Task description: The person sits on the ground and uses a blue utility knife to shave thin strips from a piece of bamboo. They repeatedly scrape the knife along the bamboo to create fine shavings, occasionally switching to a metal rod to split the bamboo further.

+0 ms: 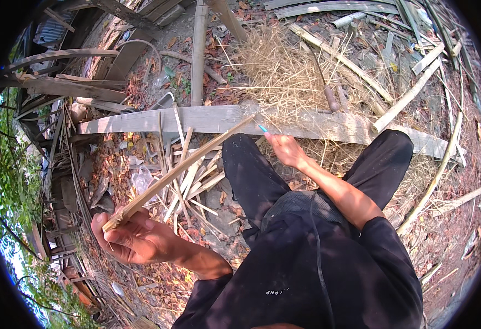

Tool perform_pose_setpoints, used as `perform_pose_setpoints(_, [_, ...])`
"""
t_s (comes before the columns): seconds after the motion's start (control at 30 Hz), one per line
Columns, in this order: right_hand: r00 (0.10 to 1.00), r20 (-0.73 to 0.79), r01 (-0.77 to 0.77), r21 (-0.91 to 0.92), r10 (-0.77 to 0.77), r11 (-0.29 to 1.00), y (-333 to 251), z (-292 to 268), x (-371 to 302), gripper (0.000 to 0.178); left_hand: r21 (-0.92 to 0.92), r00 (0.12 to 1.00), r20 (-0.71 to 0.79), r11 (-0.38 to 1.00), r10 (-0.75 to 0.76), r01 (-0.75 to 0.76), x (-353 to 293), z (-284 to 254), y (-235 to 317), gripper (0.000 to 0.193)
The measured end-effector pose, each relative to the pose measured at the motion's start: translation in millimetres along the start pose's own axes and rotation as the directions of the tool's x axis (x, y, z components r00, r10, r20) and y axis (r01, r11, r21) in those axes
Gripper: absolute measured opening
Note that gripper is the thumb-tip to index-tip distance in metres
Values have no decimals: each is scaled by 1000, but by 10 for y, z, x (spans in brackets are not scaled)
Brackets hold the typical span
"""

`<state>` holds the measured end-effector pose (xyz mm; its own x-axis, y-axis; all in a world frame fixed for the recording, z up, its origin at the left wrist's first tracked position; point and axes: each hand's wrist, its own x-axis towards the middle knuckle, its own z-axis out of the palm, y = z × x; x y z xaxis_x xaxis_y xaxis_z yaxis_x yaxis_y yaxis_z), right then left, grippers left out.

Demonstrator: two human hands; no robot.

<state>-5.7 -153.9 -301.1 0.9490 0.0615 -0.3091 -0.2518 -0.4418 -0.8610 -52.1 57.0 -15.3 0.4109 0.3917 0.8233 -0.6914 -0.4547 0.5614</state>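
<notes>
A long split bamboo strip (180,169) slants up and right from my left hand (136,237). The fingers and thumb of that hand are closed round its rough near end. Its far end rests at the wooden plank (136,122) that lies across in front of my knees. Close to that far end, my right hand (286,148) pinches a slim teal-blue, pen-like thing (262,128), mostly hidden by the fingers. Its tip points toward the strip's end. Below the strip, several cut bamboo strips (194,181) lie in a loose pile between my left arm and left knee.
Behind the plank lie a heap of dry shavings (279,68) and a curved-bladed sickle with a wooden handle (331,98). Bamboo poles (407,98) lie to the right. A clear plastic bag (141,180) sits left of the pile. Stacked boards (70,86) stand at far left.
</notes>
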Motion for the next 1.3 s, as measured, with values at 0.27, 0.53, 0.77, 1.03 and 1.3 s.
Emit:
perform_pose_setpoints(0.27, [964, -59, 252, -121, -260, 960, -804, 9, -234, 46, -52, 1000, 27, 999, 4, -3, 47, 63, -11, 35])
perform_pose_setpoints(0.53, [870, -154, 387, -377, -469, 841, -270, 303, 189, 53, 72, 999, 25, 997, -29, 27, 119, 96, 5, 31])
perform_pose_setpoints(0.77, [973, -68, -231, -222, 221, 947, 287, -212, -170, 66, -65, 995, 96, 998, 8, -2, 56, 109, 38, 35])
perform_pose_setpoints(1.03, [954, -70, 291, -34, -293, 956, -762, 43, -226, 48, 40, 999, 29, 998, 36, -37, 48, 229, 33, 35])
perform_pose_setpoints(1.3, [995, -41, 82, -209, -93, 975, -261, 2, 95, 57, 19, 999, 0, 999, 38, -38, -19, 223, 53, 37])
